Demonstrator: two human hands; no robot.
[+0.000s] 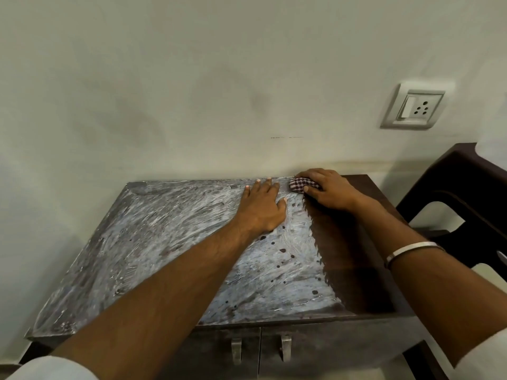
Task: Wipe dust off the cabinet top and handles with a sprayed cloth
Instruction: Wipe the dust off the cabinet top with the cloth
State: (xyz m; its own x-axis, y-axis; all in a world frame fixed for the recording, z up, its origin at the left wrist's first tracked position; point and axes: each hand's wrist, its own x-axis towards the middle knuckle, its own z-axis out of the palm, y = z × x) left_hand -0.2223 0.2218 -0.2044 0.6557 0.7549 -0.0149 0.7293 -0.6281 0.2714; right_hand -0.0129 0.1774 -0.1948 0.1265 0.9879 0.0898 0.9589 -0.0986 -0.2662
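Right hand (330, 192): grips the cloth (301, 185) at the far right.
Left hand (262, 208): flat, fingers spread, bracing on the cabinet top (137, 242).
Advice: overlap strokes leftward.

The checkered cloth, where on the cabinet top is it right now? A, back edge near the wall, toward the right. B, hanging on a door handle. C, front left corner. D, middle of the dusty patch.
A: the right hand grips the checkered cloth at the back edge of the cabinet top, beside the wall.
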